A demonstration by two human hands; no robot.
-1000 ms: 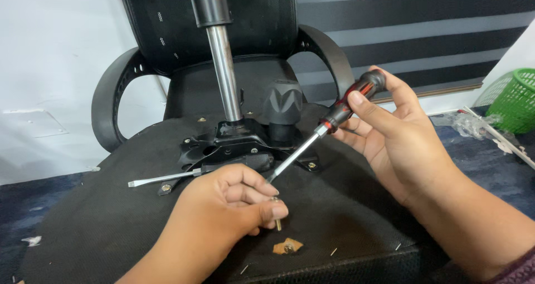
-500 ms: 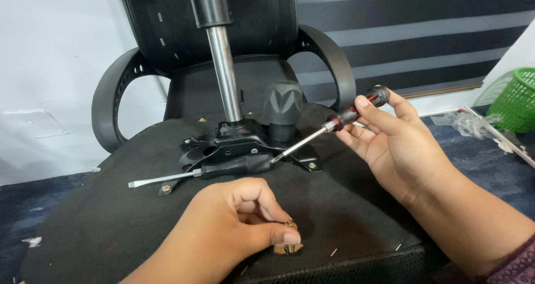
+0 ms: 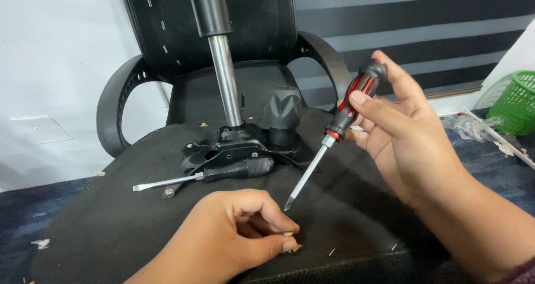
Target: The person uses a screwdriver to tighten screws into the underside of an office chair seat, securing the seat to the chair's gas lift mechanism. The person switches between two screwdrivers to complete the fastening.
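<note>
- The right hand [image 3: 407, 145] grips the red-and-black screwdriver [image 3: 334, 136] by its handle, fingers wrapped around the grip, shaft slanting down to the left so the tip hangs just above the black underside of the overturned chair seat [image 3: 111, 228].
- The left hand [image 3: 234, 234] rests on that seat, just below the tip, thumb and forefinger pinched on something small and brass-coloured [image 3: 288, 234]; it looks like a screw, though the fingers hide most of it.
- A sound way to work here: stand the small piece upright on its spot, pinched low, before the tip meets it, so the driver seats squarely instead of skating across the fabric.
- Bringing the shaft closer to upright would help; at the present slant the tip is likely to slip out.
- The pinching fingertips are close to the tip, so light pressure first, and the left hand clear once it bites.
- A second screwdriver with a black handle [image 3: 234, 170] lies beside the metal seat mechanism [image 3: 228, 147] under the gas-lift column [image 3: 223, 78]; loose bits lie scattered near the seat's front edge.
</note>
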